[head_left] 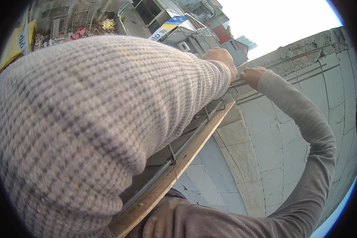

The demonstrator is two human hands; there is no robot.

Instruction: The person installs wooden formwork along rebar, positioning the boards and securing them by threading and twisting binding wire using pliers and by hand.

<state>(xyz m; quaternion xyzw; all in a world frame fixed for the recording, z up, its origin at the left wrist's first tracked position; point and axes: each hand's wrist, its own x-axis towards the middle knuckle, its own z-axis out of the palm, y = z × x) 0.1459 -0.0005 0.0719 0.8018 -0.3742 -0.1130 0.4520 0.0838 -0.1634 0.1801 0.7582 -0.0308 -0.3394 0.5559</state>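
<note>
My left hand [222,60] is stretched far out, closed into a fist with its back to me. Whatever it grips is hidden behind the fist and the ribbed sleeve [107,99]. Close beside it on the right, my right hand [253,76] has its fingers curled together at the ends of thin metal rods [317,70]. What sits in those fingers is too small to make out. Just below both hands, a long wooden board [194,146] runs down toward me, with a metal bar [150,180] and wire ties along its left side.
A rough concrete ledge [301,55] rises at the right, beside a surface of pale cracked panels [265,135]. Beyond the board's left side lies a drop to a yard with debris [107,24], metal frames [58,26] and buildings [222,33].
</note>
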